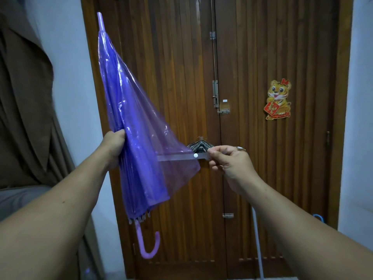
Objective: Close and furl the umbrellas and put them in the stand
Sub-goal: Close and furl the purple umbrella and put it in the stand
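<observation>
Purple translucent plastic umbrella [129, 126] held closed, tip up, before a dark slatted wooden door [252, 57].

Left hand [113, 144] grips the gathered canopy at mid-length, fingers curled round it; the curved lilac handle [148, 246] hangs below. Right hand [228, 158] pinches the end of the clear tie strap with its white snap [182, 156], pulled out sideways. A tiger sticker [278, 100] sits on the door at right.
</observation>
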